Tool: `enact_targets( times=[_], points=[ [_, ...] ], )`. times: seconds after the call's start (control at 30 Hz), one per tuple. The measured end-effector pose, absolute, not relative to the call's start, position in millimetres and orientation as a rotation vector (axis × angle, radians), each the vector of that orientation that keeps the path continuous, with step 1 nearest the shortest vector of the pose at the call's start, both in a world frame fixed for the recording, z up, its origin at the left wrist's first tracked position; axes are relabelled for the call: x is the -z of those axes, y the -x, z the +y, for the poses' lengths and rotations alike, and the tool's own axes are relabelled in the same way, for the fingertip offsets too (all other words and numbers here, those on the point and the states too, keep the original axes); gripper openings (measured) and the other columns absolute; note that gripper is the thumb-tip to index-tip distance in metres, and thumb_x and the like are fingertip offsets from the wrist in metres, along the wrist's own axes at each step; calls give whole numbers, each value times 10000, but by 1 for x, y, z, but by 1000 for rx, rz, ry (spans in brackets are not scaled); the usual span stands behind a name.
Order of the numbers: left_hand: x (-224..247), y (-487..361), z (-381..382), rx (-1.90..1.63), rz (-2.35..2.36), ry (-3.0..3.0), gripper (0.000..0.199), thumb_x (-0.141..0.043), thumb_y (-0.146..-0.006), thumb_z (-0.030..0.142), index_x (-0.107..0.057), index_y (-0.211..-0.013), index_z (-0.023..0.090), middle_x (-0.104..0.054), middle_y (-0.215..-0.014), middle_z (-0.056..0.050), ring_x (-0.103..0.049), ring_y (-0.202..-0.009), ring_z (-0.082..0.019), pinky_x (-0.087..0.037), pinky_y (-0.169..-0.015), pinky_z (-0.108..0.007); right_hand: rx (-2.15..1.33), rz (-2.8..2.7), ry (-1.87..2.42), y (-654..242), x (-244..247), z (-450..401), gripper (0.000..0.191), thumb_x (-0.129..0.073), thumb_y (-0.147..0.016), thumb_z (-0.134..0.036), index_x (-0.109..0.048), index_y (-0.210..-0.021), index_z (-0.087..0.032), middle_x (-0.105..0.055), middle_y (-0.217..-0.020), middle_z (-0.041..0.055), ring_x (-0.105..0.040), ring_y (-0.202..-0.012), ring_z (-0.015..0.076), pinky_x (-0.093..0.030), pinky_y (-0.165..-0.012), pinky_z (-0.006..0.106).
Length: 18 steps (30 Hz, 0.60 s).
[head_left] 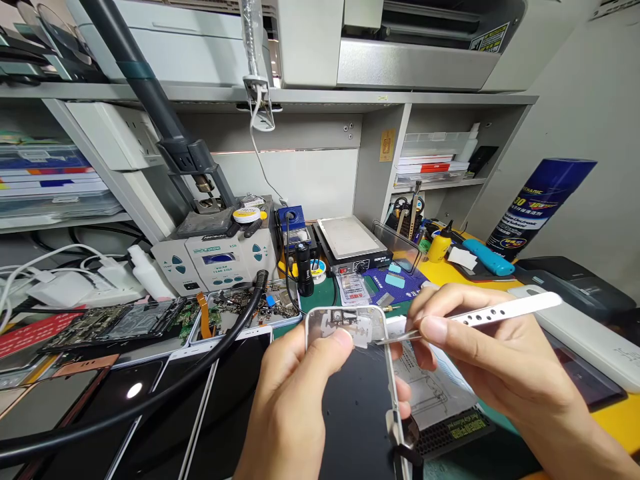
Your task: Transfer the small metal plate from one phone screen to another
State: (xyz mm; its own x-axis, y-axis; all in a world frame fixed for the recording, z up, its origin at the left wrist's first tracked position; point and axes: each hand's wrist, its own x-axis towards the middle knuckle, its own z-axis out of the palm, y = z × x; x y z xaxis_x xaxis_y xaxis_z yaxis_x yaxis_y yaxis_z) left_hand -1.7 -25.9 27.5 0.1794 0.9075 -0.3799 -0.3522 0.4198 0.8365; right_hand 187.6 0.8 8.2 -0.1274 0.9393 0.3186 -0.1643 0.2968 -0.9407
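Note:
My left hand (300,393) grips a phone (357,407) with a pale frame and a dark face. Under the left thumb, near the phone's top end, lies a thin metal razor blade (363,329) with a cut-out slot. Between the thumb and fingers of my right hand (480,347) is a pair of white tweezers (493,315) with a row of holes. Their tips reach the phone's right edge beside the blade; whether they touch it I cannot tell. A clip-like piece (395,427) sits at the phone's lower right side.
A thick black hose (200,380) crosses several phone screens (120,407) at left. Circuit boards (245,307) lie before a grey station (220,257). Behind the phone is a flat heating plate (353,238). At right stand a blue spray can (540,207) and a yellow bottle (440,245).

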Motion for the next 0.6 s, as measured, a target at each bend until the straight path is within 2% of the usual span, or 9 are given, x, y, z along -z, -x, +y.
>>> enact_targets(
  times=[0.17, 0.37, 0.6],
  points=[
    [-25, 2, -22, -993, 981, -865, 311, -689, -846, 445, -758, -846, 142, -742, -669, -113, -692, -602, -241, -561, -565, -312, -1120, -1372, 826, -190, -5, 0, 127, -770, -869, -268, -762, -757, -209, -686, -695, 23, -612, -568, 150, -491, -546, 278],
    [-25, 4, -22, -954, 1035, -909, 379, -624, -882, 486, -760, -919, 134, -763, -735, -144, -708, -636, -262, -579, -608, -348, -1066, -1392, 829, -193, -5, -1, 108, -759, -880, -255, -758, -777, -227, -691, -712, 9, -611, -584, 145, -475, -551, 272],
    [-25, 5, -22, -931, 1022, -896, 349, -627, -875, 452, -768, -935, 138, -758, -740, -136, -701, -663, -269, -582, -631, -371, -1085, -1364, 805, -191, -7, 0, 120, -775, -865, -253, -765, -754, -211, -683, -698, 17, -620, -575, 144, -485, -556, 274]
  ],
)
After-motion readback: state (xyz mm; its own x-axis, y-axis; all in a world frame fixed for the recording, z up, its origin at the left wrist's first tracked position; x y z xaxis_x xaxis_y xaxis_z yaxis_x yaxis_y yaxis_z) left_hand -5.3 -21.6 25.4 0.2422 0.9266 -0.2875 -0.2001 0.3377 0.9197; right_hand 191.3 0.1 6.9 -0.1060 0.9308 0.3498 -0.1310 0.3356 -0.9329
